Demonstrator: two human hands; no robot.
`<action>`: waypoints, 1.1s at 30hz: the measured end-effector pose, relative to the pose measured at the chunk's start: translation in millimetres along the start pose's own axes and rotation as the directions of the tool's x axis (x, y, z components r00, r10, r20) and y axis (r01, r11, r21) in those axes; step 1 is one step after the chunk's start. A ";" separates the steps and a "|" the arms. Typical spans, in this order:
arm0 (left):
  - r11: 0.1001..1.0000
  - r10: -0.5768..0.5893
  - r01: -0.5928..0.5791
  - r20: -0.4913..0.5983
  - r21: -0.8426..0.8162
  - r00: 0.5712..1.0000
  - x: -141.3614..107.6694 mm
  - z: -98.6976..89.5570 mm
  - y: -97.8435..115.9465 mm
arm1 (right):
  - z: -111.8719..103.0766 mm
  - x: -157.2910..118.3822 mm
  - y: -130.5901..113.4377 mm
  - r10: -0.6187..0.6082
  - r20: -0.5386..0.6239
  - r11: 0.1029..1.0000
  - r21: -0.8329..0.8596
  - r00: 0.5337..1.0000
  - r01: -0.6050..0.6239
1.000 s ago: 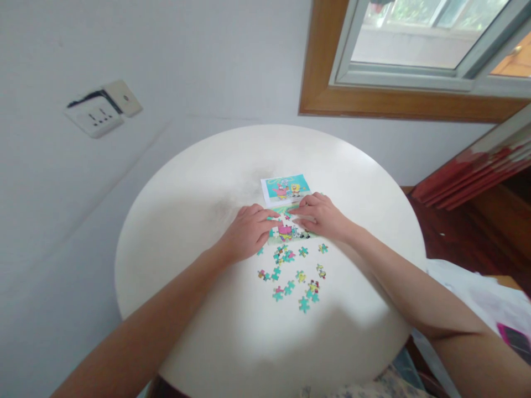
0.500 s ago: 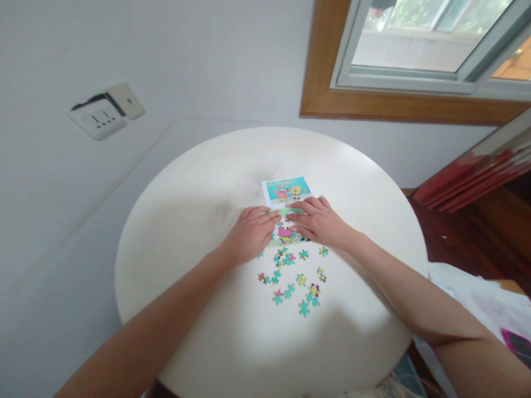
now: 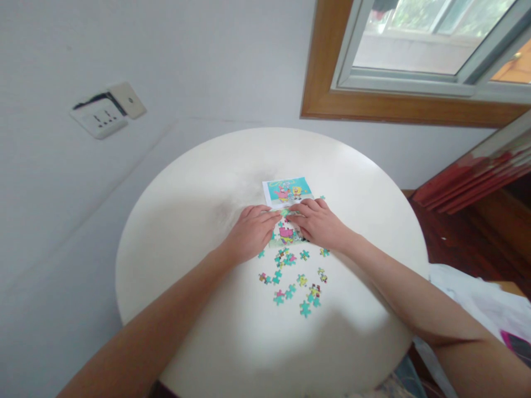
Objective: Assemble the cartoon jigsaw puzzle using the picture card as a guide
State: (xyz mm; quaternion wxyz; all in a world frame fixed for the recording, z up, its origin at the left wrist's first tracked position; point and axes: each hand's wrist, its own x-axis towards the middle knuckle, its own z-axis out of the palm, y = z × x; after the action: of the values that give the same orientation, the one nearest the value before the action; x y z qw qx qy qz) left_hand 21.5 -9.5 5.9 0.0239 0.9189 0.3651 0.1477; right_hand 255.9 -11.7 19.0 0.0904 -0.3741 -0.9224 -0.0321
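Observation:
A partly assembled jigsaw puzzle with a pink cartoon figure lies mid-table, its sides covered by my hands. My left hand rests along its left side, fingers stretched toward the upper part. From the right, my right hand reaches over the puzzle, fingers extended and slightly bent, tips touching it near the top. Between the fingertips shows a light green piece. Both thumbs are mostly hidden, and I see nothing lifted. Just beyond lies a picture card with pink and yellow cartoon figures.
Several loose puzzle pieces are scattered on the near side of the round white table. One small piece lies beyond my right hand. A wall socket is at left, a window at upper right, a red curtain at right.
My right hand's fingers have drawn slightly back and closer together, uncovering more of the light green piece. My left hand stays nearly in place.

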 end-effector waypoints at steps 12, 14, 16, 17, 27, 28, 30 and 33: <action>0.995 -0.014 0.011 -0.030 -0.100 0.999 5.4 2.2 -4.2 | 0.2 6.2 4.6 0.063 0.003 0.997 0.053 0.998 -0.063; 0.994 -0.008 0.005 -0.031 -0.107 0.999 5.9 3.0 -5.5 | 4.0 5.0 8.2 0.077 -0.003 0.992 0.100 0.997 -0.076; 0.995 0.000 -0.005 -0.050 -0.100 0.999 5.4 1.2 -6.5 | 8.7 3.4 11.8 0.093 -0.017 0.984 0.154 0.995 -0.090; 0.996 0.000 -0.006 -0.073 -0.092 0.997 4.7 -1.0 -6.9 | 10.6 2.7 13.3 0.100 -0.030 0.979 0.183 0.995 -0.093; 0.991 -0.115 0.086 -0.317 -0.104 0.942 -6.4 -21.0 -20.4 | -28.2 -3.2 4.2 -0.215 0.032 0.790 0.594 0.976 0.155; 0.991 -0.115 0.085 -0.314 -0.108 0.943 -6.6 -20.1 -22.1 | -30.8 -4.4 1.3 -0.247 0.061 0.789 0.592 0.967 0.164; 0.990 -0.112 0.080 -0.313 -0.113 0.943 -6.7 -18.7 -24.5 | -30.8 -6.2 -4.1 -0.256 0.091 0.818 0.552 0.962 0.165; 0.990 -0.111 0.077 -0.320 -0.118 0.941 -6.7 -18.7 -25.5 | -22.8 -6.3 -9.8 -0.226 0.108 0.864 0.482 0.968 0.148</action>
State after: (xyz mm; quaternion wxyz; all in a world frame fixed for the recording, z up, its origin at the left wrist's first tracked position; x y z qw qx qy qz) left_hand -5.5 3.5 18.2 0.0179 0.8609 0.3993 0.3148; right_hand 256.7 -26.0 40.3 0.1001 -0.2510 -0.9387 0.2139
